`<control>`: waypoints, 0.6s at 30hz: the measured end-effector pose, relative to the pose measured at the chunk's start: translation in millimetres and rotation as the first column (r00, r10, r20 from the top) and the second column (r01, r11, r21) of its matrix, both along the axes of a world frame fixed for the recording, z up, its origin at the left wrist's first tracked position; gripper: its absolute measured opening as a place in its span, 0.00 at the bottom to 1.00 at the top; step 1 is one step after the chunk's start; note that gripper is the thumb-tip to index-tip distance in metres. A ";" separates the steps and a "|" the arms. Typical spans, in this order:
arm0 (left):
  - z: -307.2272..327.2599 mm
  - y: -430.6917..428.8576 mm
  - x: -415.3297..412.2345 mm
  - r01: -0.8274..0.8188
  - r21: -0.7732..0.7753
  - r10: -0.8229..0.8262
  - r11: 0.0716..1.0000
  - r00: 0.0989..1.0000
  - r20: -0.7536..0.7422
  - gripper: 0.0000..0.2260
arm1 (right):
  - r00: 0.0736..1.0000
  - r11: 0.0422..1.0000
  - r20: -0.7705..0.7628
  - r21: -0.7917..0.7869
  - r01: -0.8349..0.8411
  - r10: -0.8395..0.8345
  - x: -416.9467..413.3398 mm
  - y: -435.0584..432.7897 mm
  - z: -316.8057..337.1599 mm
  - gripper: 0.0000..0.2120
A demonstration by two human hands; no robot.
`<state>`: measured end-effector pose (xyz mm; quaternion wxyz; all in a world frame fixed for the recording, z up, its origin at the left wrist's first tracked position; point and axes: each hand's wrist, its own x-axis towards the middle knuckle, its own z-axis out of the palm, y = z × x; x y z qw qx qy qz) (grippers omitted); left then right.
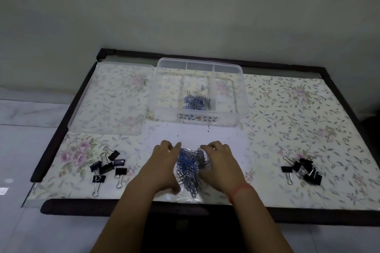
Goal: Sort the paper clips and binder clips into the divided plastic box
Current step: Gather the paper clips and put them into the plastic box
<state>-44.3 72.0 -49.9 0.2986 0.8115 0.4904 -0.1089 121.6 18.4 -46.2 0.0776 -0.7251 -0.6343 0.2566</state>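
Dim, cool, flat light; shadows faint. Washed-out glare patch mid tablecloth (pixel 195 133). Wide-angle distortion bows the table (pixel 123 208) edges. Overall focus soft; wall (pixel 185 6) grainy.

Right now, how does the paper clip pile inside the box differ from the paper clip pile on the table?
The box pile lies in the middle compartment of the plastic box, untouched; the loose pile lies in front of that box, cupped between the left hand and right hand. The loose pile looks bigger than the box pile. Both are mostly blue clips.
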 end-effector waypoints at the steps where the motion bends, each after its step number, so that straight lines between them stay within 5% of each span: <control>1: 0.2 -4.4 3.4 0.045 0.027 -0.043 0.999 0.998 -0.047 0.53 | 0.999 0.996 0.023 -0.085 -0.033 0.035 0.4 -2.3 1.4 0.36; 5: -6.1 -11.0 15.0 0.087 0.135 -0.075 0.987 0.993 -0.092 0.50 | 0.993 0.984 0.076 -0.158 -0.080 0.093 -12.8 -3.6 -6.6 0.50; 12: -13.5 -1.1 17.2 -0.173 0.100 0.147 0.980 0.964 0.223 0.28 | 0.996 0.999 -0.080 0.007 0.047 -0.047 -17.3 8.4 -9.2 0.24; 18: -13.5 -1.1 24.1 -0.294 0.187 0.234 0.937 0.929 0.288 0.11 | 0.997 0.995 -0.034 0.071 0.073 -0.070 -22.3 12.8 -10.5 0.11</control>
